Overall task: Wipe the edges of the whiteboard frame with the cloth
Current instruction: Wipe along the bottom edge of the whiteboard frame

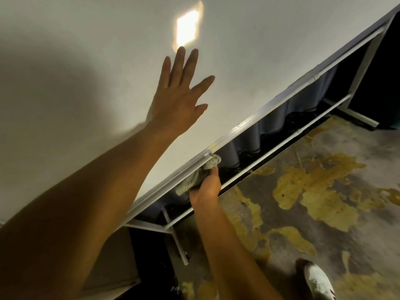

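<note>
The whiteboard (91, 61) fills the upper left, its surface white with a bright light reflection near the top. Its pale metal bottom frame edge (270, 109) runs diagonally from lower left to upper right. My left hand (179, 92) lies flat against the board surface, fingers spread, holding nothing. My right hand (206, 185) grips a crumpled grey-green cloth (201, 172) and presses it against the underside of the bottom frame edge, near its middle-left part.
White metal stand bars (281, 141) run below the board, with a leg (363, 59) at the right and a foot (179, 245) at the lower left. Blue curtain folds (307, 100) hang behind. The floor (313, 191) is stained grey and yellow. A shoe (318, 280) shows at the bottom right.
</note>
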{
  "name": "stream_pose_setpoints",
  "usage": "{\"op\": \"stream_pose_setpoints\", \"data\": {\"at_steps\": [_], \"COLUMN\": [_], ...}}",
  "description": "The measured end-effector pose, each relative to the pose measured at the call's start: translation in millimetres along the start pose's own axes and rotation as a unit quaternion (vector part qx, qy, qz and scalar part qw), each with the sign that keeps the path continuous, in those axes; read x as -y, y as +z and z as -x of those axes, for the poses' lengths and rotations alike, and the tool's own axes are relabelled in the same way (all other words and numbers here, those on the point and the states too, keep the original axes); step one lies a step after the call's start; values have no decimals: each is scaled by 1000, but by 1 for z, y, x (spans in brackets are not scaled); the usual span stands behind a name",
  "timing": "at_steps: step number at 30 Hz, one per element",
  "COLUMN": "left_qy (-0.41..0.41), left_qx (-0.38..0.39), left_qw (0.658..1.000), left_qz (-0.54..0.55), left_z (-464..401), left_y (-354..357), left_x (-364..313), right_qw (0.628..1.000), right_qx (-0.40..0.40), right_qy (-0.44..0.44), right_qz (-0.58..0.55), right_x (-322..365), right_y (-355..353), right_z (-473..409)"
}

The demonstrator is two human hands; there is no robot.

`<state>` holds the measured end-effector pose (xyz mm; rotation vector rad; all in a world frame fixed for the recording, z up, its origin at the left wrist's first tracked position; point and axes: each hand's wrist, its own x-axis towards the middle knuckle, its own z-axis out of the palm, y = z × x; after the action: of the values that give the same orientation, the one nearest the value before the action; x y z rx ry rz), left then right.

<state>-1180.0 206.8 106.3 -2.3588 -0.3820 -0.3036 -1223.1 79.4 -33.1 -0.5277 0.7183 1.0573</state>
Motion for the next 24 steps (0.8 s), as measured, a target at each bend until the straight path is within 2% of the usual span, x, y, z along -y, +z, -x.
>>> {"op": "stream_pose_setpoints", "data": {"at_steps": [6, 11, 16, 20, 22, 24], "left_qy": [70, 49, 18, 39, 38, 37], "left_qx": [26, 33, 2, -8, -15, -28], "left_qw": [994, 994, 1000, 999, 999, 998], "left_qz": [-79, -86, -23, -25, -29, -31], "left_z": [13, 84, 162, 183, 180, 175], "left_y": [-2, 2, 5, 13, 20, 24], "left_x": [16, 34, 68, 83, 84, 82], "right_qw": [994, 989, 1000, 997, 990, 987], "right_qx": [-20, -26, -3, -4, 21, 41], "right_qy": [103, 133, 29, -76, -137, -150], "right_qz": [29, 54, -1, -22, -30, -24], "right_x": [-75, -131, -117, -47, -7, 15], "right_y": [-14, -25, -23, -2, 7, 14], "right_z": [28, 47, 42, 26, 22, 13]}}
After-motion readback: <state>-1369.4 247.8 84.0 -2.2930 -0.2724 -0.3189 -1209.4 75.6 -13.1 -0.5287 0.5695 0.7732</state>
